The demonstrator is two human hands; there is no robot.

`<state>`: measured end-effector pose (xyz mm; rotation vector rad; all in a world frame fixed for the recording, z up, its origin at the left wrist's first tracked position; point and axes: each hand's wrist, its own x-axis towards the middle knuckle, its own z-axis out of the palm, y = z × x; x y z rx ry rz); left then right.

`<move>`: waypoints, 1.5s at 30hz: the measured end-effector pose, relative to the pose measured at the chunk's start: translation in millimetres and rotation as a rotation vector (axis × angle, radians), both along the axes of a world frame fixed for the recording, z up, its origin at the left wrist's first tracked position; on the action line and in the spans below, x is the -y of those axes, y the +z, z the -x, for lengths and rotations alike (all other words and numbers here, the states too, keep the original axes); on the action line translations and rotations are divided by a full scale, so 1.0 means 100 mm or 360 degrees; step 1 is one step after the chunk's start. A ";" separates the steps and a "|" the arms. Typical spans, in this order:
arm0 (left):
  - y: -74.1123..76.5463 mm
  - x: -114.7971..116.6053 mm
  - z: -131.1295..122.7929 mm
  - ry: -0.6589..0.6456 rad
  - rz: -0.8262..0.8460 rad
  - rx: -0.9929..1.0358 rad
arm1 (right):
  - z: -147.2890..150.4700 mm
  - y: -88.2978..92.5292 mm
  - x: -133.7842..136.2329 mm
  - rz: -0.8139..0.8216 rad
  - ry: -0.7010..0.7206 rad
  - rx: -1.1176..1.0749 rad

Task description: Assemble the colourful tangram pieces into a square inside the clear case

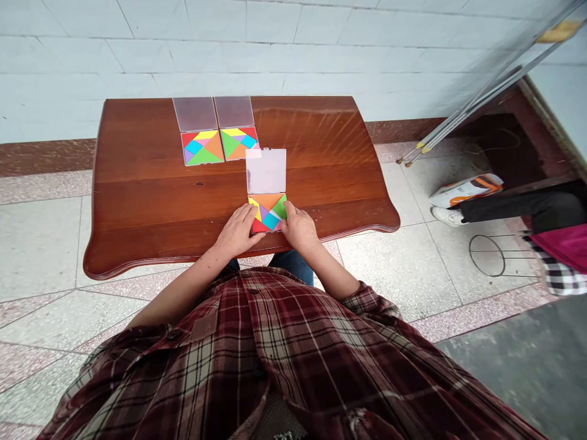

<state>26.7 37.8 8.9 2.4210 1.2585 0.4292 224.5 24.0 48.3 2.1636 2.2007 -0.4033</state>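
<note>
The tangram puzzle (268,214) under the person's fingers shows orange, green, yellow, blue, purple and red pieces, and the two farther tangram puzzles (202,148) (238,142) show the same colours. The worktop (137,208) is reddish brown with darker wood grain. The shirt (257,348) has a plaid pattern of dark red, cream and black. The floor (403,263) is pale grey with speckled pink bands.
</note>
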 end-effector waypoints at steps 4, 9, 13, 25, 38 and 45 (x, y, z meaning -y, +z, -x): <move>0.00 0.00 0.01 0.0000 0.0009 -0.0001 | -0.03 -0.02 0.03 -0.0026 -0.0038 -0.0042; 0.00 0.00 0.01 -0.0003 0.0015 0.0021 | -0.06 -0.03 0.05 -0.0046 -0.0114 -0.0108; 0.01 0.01 0.01 0.0001 0.0024 0.0003 | -0.10 -0.01 0.04 -0.0003 -0.0224 -0.0137; 0.06 0.00 0.01 0.0011 0.0034 -0.0009 | -0.17 -0.16 -0.02 -0.0178 -0.0253 -0.0511; 0.08 0.00 -0.01 0.0025 0.0050 -0.0002 | -0.13 -0.01 -0.16 -0.0044 -0.0010 -0.0218; 0.09 0.01 -0.02 0.0024 0.0055 -0.0025 | -0.07 0.05 -0.13 -0.0097 -0.0043 -0.0211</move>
